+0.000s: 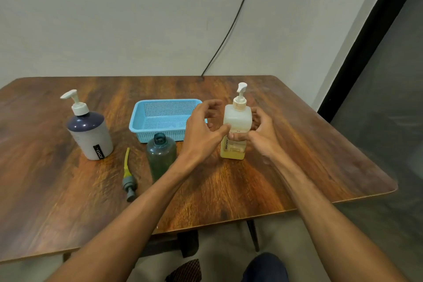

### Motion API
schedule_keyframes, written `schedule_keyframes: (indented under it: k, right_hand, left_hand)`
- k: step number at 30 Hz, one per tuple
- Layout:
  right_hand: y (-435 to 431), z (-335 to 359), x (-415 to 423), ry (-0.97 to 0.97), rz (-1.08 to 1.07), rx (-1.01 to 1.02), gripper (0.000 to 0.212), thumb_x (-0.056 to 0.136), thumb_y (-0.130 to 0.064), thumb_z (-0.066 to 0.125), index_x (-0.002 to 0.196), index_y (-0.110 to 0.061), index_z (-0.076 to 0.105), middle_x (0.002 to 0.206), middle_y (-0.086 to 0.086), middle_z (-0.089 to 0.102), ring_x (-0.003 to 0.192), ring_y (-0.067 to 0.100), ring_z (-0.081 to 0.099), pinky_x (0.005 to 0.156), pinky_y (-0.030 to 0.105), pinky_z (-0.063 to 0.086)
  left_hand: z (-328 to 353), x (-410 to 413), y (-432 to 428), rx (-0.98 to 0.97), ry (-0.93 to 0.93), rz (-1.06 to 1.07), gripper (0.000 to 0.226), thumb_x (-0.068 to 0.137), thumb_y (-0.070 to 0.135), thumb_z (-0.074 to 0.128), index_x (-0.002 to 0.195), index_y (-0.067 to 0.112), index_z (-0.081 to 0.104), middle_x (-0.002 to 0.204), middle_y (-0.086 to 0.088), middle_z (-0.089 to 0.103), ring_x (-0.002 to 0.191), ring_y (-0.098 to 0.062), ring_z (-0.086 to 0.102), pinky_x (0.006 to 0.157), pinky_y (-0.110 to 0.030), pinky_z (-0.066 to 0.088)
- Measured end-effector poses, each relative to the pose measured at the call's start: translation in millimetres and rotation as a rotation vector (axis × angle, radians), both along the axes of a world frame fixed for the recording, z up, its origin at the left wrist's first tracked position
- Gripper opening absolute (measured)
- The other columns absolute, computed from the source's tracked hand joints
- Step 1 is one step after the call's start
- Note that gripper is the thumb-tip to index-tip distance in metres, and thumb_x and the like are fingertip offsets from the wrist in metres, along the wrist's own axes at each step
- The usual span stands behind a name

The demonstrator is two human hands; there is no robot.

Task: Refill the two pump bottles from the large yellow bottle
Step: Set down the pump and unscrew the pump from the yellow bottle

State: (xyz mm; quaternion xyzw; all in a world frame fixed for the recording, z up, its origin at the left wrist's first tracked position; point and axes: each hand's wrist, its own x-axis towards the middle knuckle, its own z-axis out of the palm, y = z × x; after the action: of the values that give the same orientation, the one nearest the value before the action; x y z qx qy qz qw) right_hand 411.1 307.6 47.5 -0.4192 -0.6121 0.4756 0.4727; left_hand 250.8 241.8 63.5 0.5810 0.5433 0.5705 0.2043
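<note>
Both bare forearms reach over the tabletop's point(251, 185) near edge toward its right side. The right hand point(256, 131) wraps its fingers round the yellow bottle point(238, 119). The left hand point(201, 130) is beside it, fingers loosely curled, thumb tip touching it.

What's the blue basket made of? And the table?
The light blue mesh basket looks like moulded plastic: even colour, tiny regular holes. The brown table looks like wood or wood-look laminate: streaky grain, glossy top.

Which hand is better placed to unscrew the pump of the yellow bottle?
Probably the left hand: its fingers hover near the pump collar, while the right hand grips the yellow bottle.
</note>
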Motion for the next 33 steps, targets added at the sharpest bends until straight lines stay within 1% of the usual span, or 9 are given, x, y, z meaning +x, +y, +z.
schedule_keyframes:
  k: [3,5,10,14,18,25,27,30,33]
  right_hand:
    - [-11,2,-1,0.012,0.03,-0.001,0.076,0.055,0.007,0.09,0.121,-0.01,0.055,0.112,0.005,0.07,0.095,0.011,0.071,0.068,0.024,0.058]
    - [-23,4,-5,0.008,0.041,0.003,0.076,0.056,0.006,0.09,0.121,-0.011,0.055,0.112,0.003,0.07,0.097,0.011,0.071,0.069,0.025,0.058]
    - [-52,9,-15,-0.042,0.09,-0.004,0.072,0.062,0.004,0.087,0.122,-0.016,0.054,0.115,-0.002,0.067,0.102,0.012,0.068,0.075,0.028,0.06]
    - [-73,4,-18,-0.065,0.109,-0.011,0.072,0.062,0.004,0.087,0.122,-0.016,0.053,0.116,0.0,0.067,0.105,0.016,0.067,0.079,0.035,0.061]
    - [-83,-4,-15,-0.057,0.102,-0.027,0.073,0.062,0.004,0.087,0.122,-0.017,0.053,0.116,-0.002,0.067,0.106,0.017,0.067,0.08,0.04,0.061]
    - [-88,-7,-15,-0.052,0.11,-0.002,0.079,0.062,0.001,0.089,0.129,-0.019,0.052,0.12,-0.004,0.066,0.108,0.013,0.066,0.082,0.031,0.06]
    - [-88,-7,-14,-0.058,0.118,0.013,0.078,0.062,-0.002,0.09,0.128,-0.021,0.052,0.12,-0.005,0.066,0.107,0.01,0.066,0.08,0.028,0.059]
    - [-86,-6,-10,-0.082,0.149,0.028,0.079,0.064,-0.003,0.089,0.131,-0.02,0.05,0.124,-0.004,0.064,0.111,0.012,0.064,0.084,0.029,0.058]
    - [-84,-3,-7,-0.099,0.182,0.032,0.082,0.066,0.0,0.088,0.136,-0.015,0.048,0.128,0.0,0.062,0.116,0.015,0.062,0.089,0.029,0.057]
  left_hand:
    - [4,-1,-8,0.028,-0.008,-0.001,0.049,0.081,0.018,0.078,0.125,0.027,0.058,0.117,0.022,0.057,0.104,0.01,0.056,0.082,-0.016,0.055]
    - [8,-4,-20,0.056,-0.036,-0.003,0.048,0.081,0.018,0.078,0.123,0.03,0.059,0.114,0.026,0.058,0.103,0.015,0.055,0.08,-0.011,0.053]
    - [18,-10,-46,0.074,-0.042,-0.003,0.049,0.081,0.019,0.078,0.124,0.031,0.058,0.122,0.021,0.059,0.111,-0.001,0.059,0.085,-0.022,0.056]
    - [17,-13,-71,0.092,-0.02,0.0,0.048,0.081,0.021,0.078,0.122,0.034,0.057,0.125,0.017,0.058,0.112,-0.001,0.058,0.084,-0.018,0.053]
    - [12,-14,-83,0.042,-0.006,-0.014,0.049,0.082,0.018,0.078,0.121,0.035,0.055,0.129,0.011,0.059,0.115,-0.007,0.058,0.087,-0.023,0.054]
    - [2,-13,-86,0.002,-0.003,0.006,0.047,0.084,0.016,0.077,0.125,0.026,0.056,0.132,0.005,0.057,0.117,-0.01,0.056,0.076,-0.012,0.052]
    - [-3,-12,-83,-0.006,0.013,0.004,0.05,0.083,0.017,0.078,0.127,0.025,0.055,0.133,0.005,0.056,0.119,-0.009,0.055,0.08,-0.015,0.053]
    - [-10,-9,-80,-0.032,0.017,0.002,0.057,0.081,0.02,0.08,0.131,0.024,0.053,0.135,0.005,0.055,0.12,-0.01,0.054,0.094,-0.029,0.054]
    - [-16,-8,-76,-0.031,0.013,-0.013,0.063,0.079,0.025,0.083,0.133,0.025,0.051,0.136,0.009,0.053,0.12,-0.006,0.052,0.093,-0.023,0.051]
